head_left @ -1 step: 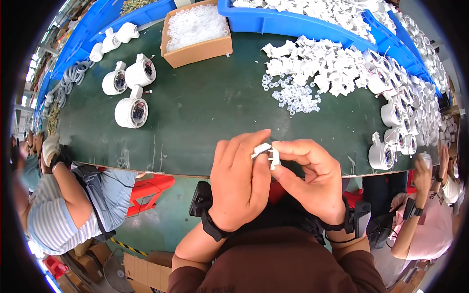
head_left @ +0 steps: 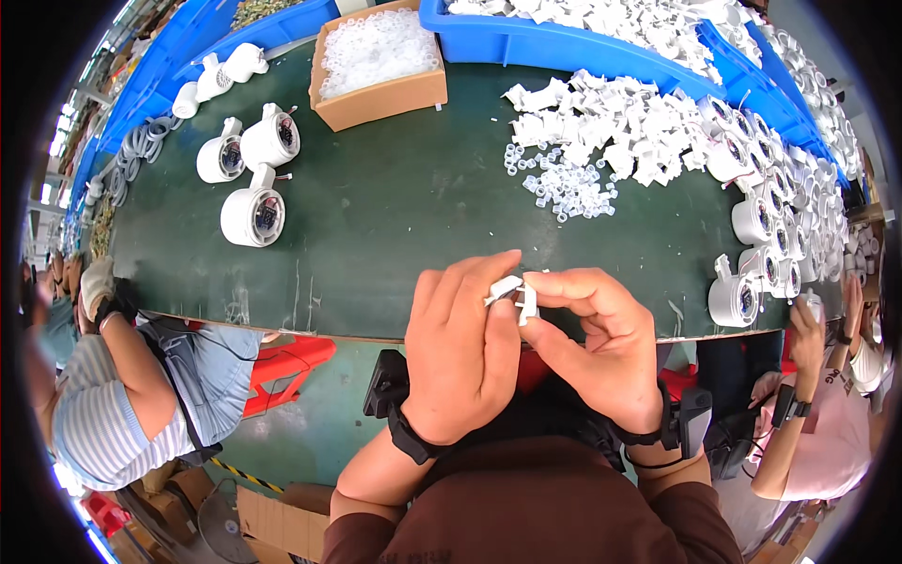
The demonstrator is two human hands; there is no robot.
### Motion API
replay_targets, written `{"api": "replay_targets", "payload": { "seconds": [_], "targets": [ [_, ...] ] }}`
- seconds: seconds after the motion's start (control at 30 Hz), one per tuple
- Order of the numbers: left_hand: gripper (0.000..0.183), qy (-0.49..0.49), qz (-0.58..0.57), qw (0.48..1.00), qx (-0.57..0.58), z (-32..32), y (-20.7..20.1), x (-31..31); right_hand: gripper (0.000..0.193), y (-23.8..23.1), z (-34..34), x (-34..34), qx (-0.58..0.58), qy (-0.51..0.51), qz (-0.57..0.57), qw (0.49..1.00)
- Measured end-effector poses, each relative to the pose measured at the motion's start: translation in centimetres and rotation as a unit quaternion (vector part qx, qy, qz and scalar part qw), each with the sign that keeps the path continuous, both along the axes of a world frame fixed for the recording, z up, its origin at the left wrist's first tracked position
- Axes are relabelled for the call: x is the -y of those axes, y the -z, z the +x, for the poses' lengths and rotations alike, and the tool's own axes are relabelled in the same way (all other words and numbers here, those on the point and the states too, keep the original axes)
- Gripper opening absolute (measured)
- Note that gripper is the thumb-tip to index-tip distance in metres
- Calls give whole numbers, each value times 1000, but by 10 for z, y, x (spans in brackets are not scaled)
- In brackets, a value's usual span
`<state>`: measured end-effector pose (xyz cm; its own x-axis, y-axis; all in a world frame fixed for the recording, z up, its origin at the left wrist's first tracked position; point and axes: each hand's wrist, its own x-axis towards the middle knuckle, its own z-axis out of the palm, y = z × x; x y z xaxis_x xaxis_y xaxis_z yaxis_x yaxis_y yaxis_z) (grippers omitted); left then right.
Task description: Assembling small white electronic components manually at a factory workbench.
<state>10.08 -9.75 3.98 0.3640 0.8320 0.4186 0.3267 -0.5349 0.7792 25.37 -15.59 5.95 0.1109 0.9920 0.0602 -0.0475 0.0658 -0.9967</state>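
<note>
In your head camera's view, you seem to be at the joining or checking of small white fittings: your left hand (head_left: 460,352) has a curved white piece (head_left: 505,286) and your right hand (head_left: 606,348) a slim white piece (head_left: 529,305), close beside it. Whether the two are already linked, your fingers hide. The next move, as I judge it, calls for steady alignment and a light press, since parts this small could slip or go in crooked.

Both pieces are up in your fingers, by the middle of the near edge of the worktop (head_left: 376,240). Your left grip is narrow, the back of the hand turned up, fingers slanting toward the far edge and the thumb underneath. Your right grip is a narrow pinch too, forefinger reaching in from the right, thumb below it, the other fingers curled. Your forearms rise from the lower edge and your wrists angle inward.

Toward the far right corner lies a heap of white brackets (head_left: 611,122), with small clear rings (head_left: 568,188) on its near side. White round housings (head_left: 253,214) stand toward the left end, and a carton (head_left: 390,101) sits at the far edge.
</note>
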Motion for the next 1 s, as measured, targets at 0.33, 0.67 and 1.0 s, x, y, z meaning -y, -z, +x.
{"api": "replay_targets", "payload": {
  "seconds": [0.33,0.67,1.0],
  "targets": [
    [36,-5,53,999,0,2,9,0,42,11,-21,7,31,82,39,995],
    [36,-15,80,997,-4,5,12,-3,40,22,-25,4,65,108,76,989],
    [20,22,7,997,79,-3,11,-6,23,8,-3,-8,-40,17,19,999]
  ]
}}
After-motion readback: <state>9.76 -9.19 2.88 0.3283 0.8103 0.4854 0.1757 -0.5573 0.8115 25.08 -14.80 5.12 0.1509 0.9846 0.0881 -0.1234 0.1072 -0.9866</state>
